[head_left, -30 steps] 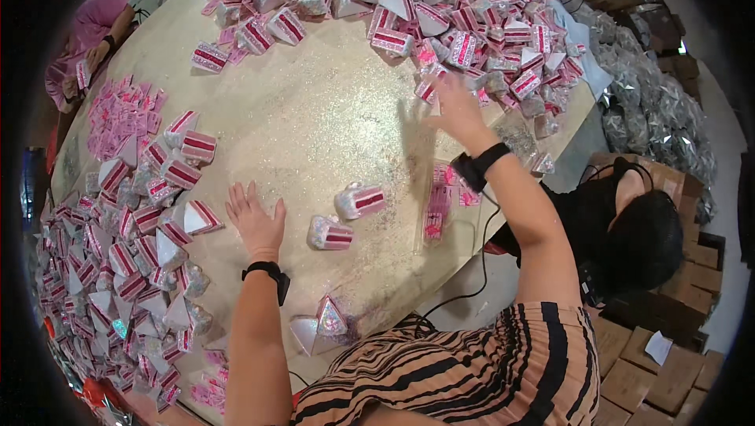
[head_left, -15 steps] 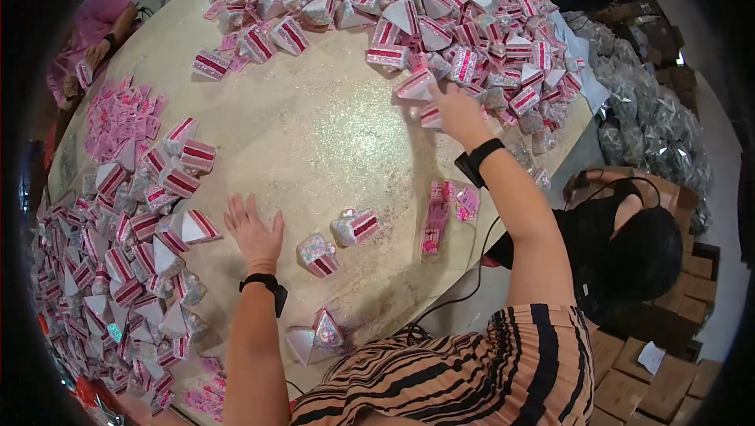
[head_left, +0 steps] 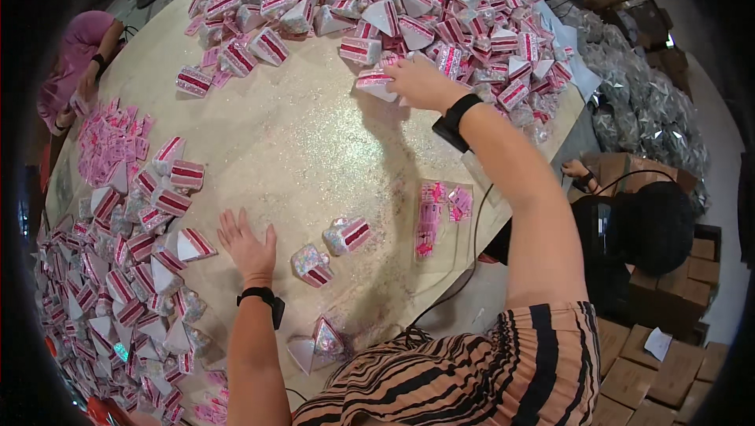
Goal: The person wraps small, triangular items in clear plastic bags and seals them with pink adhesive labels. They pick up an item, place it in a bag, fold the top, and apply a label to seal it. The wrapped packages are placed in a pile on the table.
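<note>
My right hand [head_left: 425, 84] is closed on a white-and-pink glittery toy cake slice [head_left: 376, 85] at the near edge of a big pile. The hand covers part of that slice. Beside it lies another cake slice [head_left: 359, 50], on the pile's left edge. My left hand [head_left: 248, 247] rests palm down on the table [head_left: 275, 135], fingers spread and holding nothing. Close by its fingertips is a white-sided slice [head_left: 194, 244] at the border of the left heap. Two glittery slices, one upper [head_left: 346, 235] and one lower [head_left: 313, 265], sit to the right of my left hand.
A far pile of slices [head_left: 377, 13] and a left heap [head_left: 134, 284] flank the table. Pink tags [head_left: 114, 135] lie far left; a clear tray [head_left: 440, 218] holds more. Co-workers sit at left [head_left: 82, 49] and right [head_left: 645, 229]. Cartons [head_left: 661, 363] and silvery bags [head_left: 629, 96] stand right.
My right hand has moved left and slightly away from me along the pile's edge, shifting a cake slice with it. My left hand stays flat on the table. The view has shifted a little.
</note>
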`<action>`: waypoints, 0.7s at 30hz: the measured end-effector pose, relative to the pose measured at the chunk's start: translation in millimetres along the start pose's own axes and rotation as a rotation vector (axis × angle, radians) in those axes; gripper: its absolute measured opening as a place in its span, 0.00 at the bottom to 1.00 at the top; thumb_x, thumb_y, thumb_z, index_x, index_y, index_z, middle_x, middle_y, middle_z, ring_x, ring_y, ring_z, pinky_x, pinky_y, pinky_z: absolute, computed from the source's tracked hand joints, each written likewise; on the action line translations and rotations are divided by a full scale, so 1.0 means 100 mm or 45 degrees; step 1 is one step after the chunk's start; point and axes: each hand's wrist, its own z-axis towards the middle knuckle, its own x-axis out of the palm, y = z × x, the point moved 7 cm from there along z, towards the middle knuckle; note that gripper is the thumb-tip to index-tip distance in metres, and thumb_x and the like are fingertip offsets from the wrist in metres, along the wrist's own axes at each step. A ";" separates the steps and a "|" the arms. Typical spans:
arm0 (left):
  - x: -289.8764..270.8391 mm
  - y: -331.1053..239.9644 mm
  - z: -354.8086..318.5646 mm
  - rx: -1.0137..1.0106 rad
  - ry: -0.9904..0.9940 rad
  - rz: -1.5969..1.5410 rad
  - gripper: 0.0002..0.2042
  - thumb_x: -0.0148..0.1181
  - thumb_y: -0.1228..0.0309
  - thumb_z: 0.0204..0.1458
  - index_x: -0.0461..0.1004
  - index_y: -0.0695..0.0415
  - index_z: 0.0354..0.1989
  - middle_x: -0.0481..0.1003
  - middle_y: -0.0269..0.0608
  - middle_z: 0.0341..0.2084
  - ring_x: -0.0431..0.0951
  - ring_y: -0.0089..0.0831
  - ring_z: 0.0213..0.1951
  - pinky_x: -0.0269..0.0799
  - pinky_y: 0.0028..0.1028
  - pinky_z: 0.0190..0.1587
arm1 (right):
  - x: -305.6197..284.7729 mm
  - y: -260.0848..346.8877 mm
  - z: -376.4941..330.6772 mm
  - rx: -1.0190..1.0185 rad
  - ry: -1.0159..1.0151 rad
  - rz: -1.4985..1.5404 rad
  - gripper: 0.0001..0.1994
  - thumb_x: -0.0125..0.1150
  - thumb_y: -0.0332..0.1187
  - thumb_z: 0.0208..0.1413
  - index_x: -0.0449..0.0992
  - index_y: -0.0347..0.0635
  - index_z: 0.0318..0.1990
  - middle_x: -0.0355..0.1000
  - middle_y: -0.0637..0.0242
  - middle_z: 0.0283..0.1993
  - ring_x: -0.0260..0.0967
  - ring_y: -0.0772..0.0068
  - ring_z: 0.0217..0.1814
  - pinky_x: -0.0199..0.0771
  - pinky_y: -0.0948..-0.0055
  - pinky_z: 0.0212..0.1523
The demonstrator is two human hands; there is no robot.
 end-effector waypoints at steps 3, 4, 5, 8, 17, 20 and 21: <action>0.00 0.01 -0.02 0.005 -0.021 0.009 0.33 0.60 0.58 0.44 0.59 0.59 0.59 0.54 0.55 0.60 0.48 0.49 0.65 0.40 0.50 0.64 | -0.36 -0.74 -0.10 0.280 -0.284 0.114 0.08 0.57 0.31 0.46 0.78 0.50 0.35 0.68 0.66 0.47 0.65 0.56 0.52 0.66 0.56 0.47; 0.00 0.01 -0.02 0.013 -0.025 0.006 0.33 0.60 0.58 0.44 0.59 0.59 0.59 0.54 0.55 0.60 0.48 0.50 0.65 0.40 0.50 0.64 | -0.68 -1.03 -0.26 0.493 -0.438 -0.158 0.09 0.58 0.34 0.47 0.77 0.47 0.36 0.69 0.63 0.46 0.67 0.53 0.50 0.68 0.55 0.47; -0.01 0.00 -0.01 0.020 -0.035 0.008 0.33 0.60 0.58 0.44 0.59 0.59 0.59 0.54 0.55 0.60 0.48 0.50 0.65 0.40 0.51 0.64 | -0.95 -1.22 -0.45 0.703 -0.596 -0.434 0.11 0.59 0.37 0.47 0.77 0.45 0.37 0.70 0.61 0.45 0.68 0.51 0.48 0.69 0.54 0.46; -0.01 0.00 0.00 0.010 -0.021 -0.011 0.32 0.60 0.59 0.44 0.59 0.59 0.58 0.55 0.56 0.60 0.48 0.51 0.65 0.40 0.51 0.64 | -0.69 -1.58 -0.79 1.114 -0.318 -0.195 0.16 0.65 0.43 0.43 0.78 0.46 0.38 0.71 0.55 0.44 0.70 0.54 0.46 0.72 0.55 0.42; -0.06 -0.01 0.00 -0.004 0.002 -0.035 0.32 0.59 0.61 0.45 0.59 0.61 0.58 0.53 0.56 0.61 0.47 0.50 0.65 0.40 0.51 0.64 | 1.11 -0.91 -1.28 1.525 -0.003 0.603 0.28 0.67 0.46 0.37 0.73 0.30 0.41 0.72 0.42 0.43 0.68 0.42 0.49 0.68 0.54 0.51; -0.05 -0.01 0.00 -0.002 -0.002 -0.049 0.32 0.60 0.60 0.43 0.59 0.61 0.57 0.54 0.57 0.60 0.49 0.53 0.64 0.42 0.52 0.63 | 1.00 -1.06 -1.23 1.548 -0.036 1.333 0.21 0.64 0.42 0.42 0.74 0.33 0.38 0.74 0.51 0.33 0.74 0.59 0.32 0.74 0.65 0.32; -0.05 -0.01 0.00 0.001 -0.008 -0.050 0.32 0.60 0.60 0.43 0.59 0.61 0.57 0.54 0.58 0.60 0.49 0.53 0.64 0.42 0.52 0.63 | 1.01 -1.11 -1.23 1.597 -0.021 1.639 0.19 0.64 0.42 0.43 0.75 0.34 0.37 0.74 0.53 0.31 0.74 0.64 0.28 0.74 0.68 0.28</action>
